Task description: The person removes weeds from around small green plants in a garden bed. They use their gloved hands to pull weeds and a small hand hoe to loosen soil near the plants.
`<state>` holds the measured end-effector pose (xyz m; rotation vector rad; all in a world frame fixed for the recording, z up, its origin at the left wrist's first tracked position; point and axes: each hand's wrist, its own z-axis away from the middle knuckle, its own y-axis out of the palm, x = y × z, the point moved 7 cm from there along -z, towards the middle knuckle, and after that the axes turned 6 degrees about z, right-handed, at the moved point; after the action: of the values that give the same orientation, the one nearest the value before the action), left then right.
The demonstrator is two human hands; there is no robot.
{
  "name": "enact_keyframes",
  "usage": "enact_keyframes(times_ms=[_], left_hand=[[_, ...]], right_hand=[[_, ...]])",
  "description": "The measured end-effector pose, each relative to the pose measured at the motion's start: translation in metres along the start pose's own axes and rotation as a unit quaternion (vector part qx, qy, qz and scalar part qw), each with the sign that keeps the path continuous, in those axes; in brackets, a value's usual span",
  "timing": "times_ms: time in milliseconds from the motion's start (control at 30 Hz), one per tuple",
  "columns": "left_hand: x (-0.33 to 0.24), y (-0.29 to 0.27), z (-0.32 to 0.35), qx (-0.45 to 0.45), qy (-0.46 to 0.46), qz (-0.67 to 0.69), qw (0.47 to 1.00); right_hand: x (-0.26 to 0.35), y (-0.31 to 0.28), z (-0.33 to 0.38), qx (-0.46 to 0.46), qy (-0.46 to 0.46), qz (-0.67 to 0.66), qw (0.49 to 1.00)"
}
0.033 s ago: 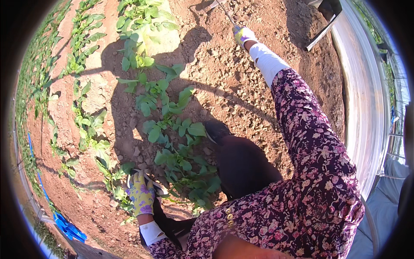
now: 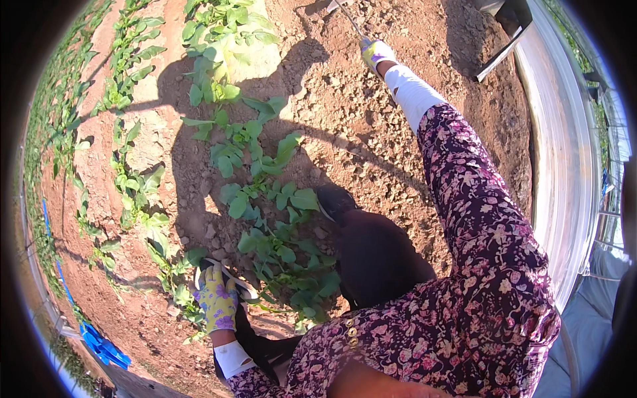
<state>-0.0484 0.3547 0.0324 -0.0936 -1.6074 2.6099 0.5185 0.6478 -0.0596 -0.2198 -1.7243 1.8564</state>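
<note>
My right hand (image 2: pixel 378 54), in a yellow glove with purple flowers, reaches far forward over bare soil. It is closed around the grip of a hand hoe (image 2: pixel 350 21). The thin metal shaft runs up and left from the glove to a pale blade (image 2: pixel 335 5), partly cut off by the top of the picture. My left hand (image 2: pixel 217 305), gloved alike, lies with its fingers stretched out over my left shoe (image 2: pixel 240 286). Nothing shows in that hand. Between my feet and ahead runs a row of leafy green plants (image 2: pixel 255 166).
My bent right leg (image 2: pixel 375 259) and dark shoe (image 2: pixel 336 201) stand right of the plant row. More crop rows (image 2: pixel 133 176) lie to the left. Clear plastic sheeting (image 2: pixel 561 146) borders the right, beside a dark flap (image 2: pixel 507 50). Blue plastic (image 2: pixel 105 346) lies at the lower left.
</note>
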Motion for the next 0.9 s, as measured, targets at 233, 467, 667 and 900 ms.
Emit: enact_keyframes(times_ms=[233,467,667,900], left_hand=[[0.010,0.012,-0.003,0.013,-0.010,0.007,1.000],[0.010,0.015,0.000,0.005,-0.001,0.023,1.000],[0.009,0.013,0.008,0.011,-0.006,0.025,1.000],[0.013,0.015,0.013,-0.004,-0.002,0.023,1.000]], right_hand=[[0.013,0.055,0.017,0.113,-0.026,0.079,0.990],[-0.090,0.076,0.088,0.087,0.033,-0.025,0.995],[-0.163,0.103,0.205,0.187,0.028,-0.087,0.978],[-0.172,0.087,0.289,0.120,0.083,-0.166,0.975]])
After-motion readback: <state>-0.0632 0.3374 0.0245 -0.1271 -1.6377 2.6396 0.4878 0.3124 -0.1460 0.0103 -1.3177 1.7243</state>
